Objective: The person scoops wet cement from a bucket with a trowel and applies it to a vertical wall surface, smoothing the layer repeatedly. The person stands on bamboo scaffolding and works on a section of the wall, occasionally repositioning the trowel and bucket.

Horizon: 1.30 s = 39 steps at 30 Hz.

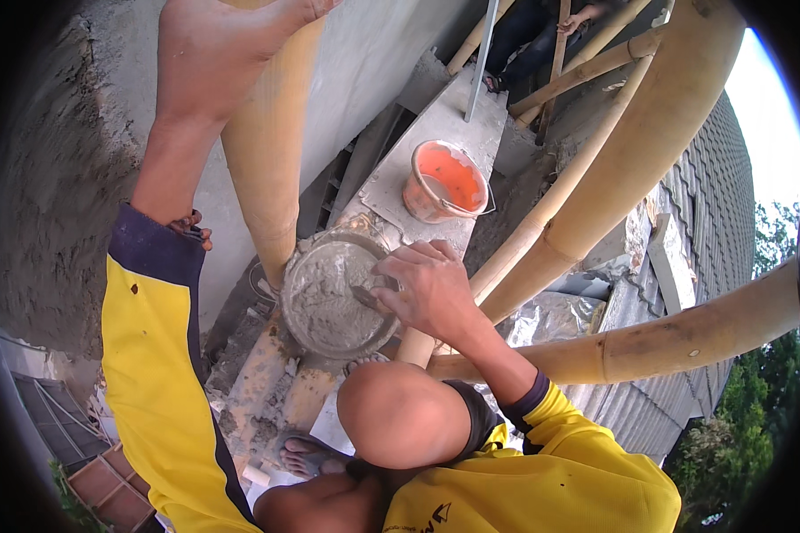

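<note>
A round bucket (295,330) of wet grey mortar (329,289) stands in front of my knees. Over its right side, my right hand (422,289) is closed around a trowel (370,300); only a small, mortar-coated part of the tool shows, its tip at the mortar. My left hand (231,53) is raised at the upper left against an upright bamboo pole (271,151). Its thumb lies across the pole, while the other fingers are hidden or cut off by the picture's edge; it seems to grip the pole.
An orange bucket (453,178) with grey residue stands on a plank (480,107) beyond the mortar. Bamboo poles (613,142) cross on the right above a tiled roof (711,222). A rough plastered wall (53,195) rises at left. Another person's hand (571,25) shows at the top.
</note>
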### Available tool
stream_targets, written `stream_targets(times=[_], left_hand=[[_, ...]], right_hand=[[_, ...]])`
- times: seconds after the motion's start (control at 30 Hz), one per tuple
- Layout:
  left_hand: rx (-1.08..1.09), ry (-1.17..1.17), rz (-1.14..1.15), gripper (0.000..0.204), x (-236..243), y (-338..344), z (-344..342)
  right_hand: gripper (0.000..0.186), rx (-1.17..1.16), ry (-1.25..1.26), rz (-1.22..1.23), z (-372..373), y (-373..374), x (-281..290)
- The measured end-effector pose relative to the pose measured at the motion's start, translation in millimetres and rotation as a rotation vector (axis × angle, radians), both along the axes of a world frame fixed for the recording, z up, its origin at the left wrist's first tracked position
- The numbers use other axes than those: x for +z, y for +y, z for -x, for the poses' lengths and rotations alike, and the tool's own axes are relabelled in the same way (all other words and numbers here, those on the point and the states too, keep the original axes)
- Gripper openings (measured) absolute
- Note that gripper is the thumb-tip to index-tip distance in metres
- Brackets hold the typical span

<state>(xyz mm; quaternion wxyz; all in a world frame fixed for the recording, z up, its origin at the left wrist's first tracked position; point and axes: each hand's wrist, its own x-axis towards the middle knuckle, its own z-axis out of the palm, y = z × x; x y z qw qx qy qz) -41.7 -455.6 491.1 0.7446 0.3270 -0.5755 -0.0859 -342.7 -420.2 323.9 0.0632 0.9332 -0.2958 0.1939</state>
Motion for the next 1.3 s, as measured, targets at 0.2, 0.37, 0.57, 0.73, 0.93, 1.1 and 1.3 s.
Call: stream_targets(times=[0.2, 0.37, 0.57, 0.73, 0.93, 1.1, 1.3], left_hand=[[0.212, -0.031, 0.151, 0.060, -4, -12, 1], [0.282, -0.114, 0.081, 0.058, -16, -12, -3], [0.293, -0.112, 0.083, 0.057, -10, -14, -1], [0.259, -0.089, 0.113, 0.057, -14, -13, -2], [0.304, -0.146, 0.285, 0.058, -16, -21, -2], [0.209, -0.392, 0.057, 0.056, -37, -19, -20], [0.155, -0.399, -0.092, 0.054, -89, -16, 4]], right_hand=[[0.024, -0.668, -1.185, -0.699, 13, -120, -58], [0.053, -1.743, -0.971, -0.531, 86, -245, -171], [0.052, -1.663, -0.692, -0.677, 144, -294, -181], [0.072, -1.635, -0.624, -0.608, 101, -293, -145], [0.044, -1.428, -0.917, -0.509, 83, -301, -106], [0.028, -1.320, -0.954, -0.230, 48, -340, -102], [0.027, -1.444, -0.635, -0.226, 67, -407, -69]])
